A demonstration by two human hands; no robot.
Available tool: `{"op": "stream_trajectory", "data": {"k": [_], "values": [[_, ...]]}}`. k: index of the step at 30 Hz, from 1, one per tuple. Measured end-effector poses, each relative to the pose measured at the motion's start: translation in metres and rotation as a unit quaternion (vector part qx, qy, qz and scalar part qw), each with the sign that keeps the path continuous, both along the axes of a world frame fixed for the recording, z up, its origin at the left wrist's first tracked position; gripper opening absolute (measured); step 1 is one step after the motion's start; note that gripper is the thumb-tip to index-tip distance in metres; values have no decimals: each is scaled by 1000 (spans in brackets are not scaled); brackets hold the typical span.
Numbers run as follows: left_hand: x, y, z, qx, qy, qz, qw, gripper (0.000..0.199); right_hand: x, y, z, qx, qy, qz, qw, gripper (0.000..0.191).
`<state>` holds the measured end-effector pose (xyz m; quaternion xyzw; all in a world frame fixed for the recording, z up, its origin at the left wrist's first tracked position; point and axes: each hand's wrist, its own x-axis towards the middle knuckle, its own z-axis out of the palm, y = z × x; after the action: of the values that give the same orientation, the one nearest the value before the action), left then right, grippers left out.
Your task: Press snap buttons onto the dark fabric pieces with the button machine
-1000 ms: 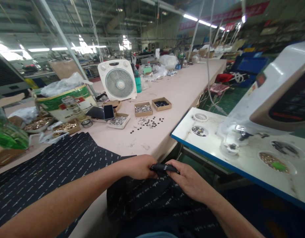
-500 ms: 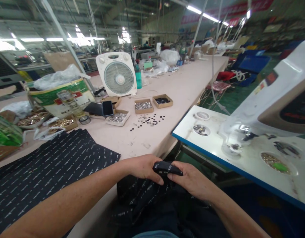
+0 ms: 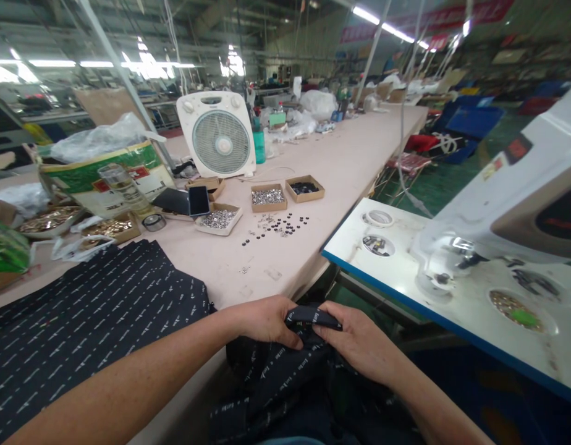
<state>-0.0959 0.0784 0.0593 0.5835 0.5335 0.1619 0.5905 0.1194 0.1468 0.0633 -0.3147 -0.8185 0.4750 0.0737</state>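
A dark garment [image 3: 280, 377] with rows of small white lettering lies gathered over my lap, in front of the table's edge. My left hand [image 3: 272, 321] pinches one end of a folded band of it between thumb and fingers. The other end of that band is gripped by my right hand [image 3: 355, 337], its thumb pressed on the cloth. Between the two hands the band arches slightly upward. More cloth of the same pattern [image 3: 100, 321] is spread on the table at the left, partly under my left forearm.
A white machine [image 3: 499, 191] stands at the right on a blue-edged white tabletop [image 3: 345, 238]. On the table are a box fan [image 3: 220, 136], a box of silver fasteners [image 3: 268, 196], a box of black pieces [image 3: 304, 187], loose small parts [image 3: 285, 228] and a phone [image 3: 199, 201].
The spread cloth's near corner has drawn back leftward. My hands still hold the band, slightly lower in view, and more of the garment's lettering shows below them.
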Motion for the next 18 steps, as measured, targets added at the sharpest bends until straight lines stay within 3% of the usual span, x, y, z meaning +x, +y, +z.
{"op": "stream_trajectory", "data": {"k": [4, 12, 18], "values": [[-1, 0, -4, 11, -10, 15, 1000, 14, -5, 1, 7, 58, -12, -9, 998, 15], [-4, 1, -2, 7, -23, 29, 999, 20, -15, 5, 7, 51, 6, -1, 999, 13], [4, 1, -26, 35, -91, 93, 991, 20, -12, 6, 2, 51, 5, -24, 998, 13]]}}
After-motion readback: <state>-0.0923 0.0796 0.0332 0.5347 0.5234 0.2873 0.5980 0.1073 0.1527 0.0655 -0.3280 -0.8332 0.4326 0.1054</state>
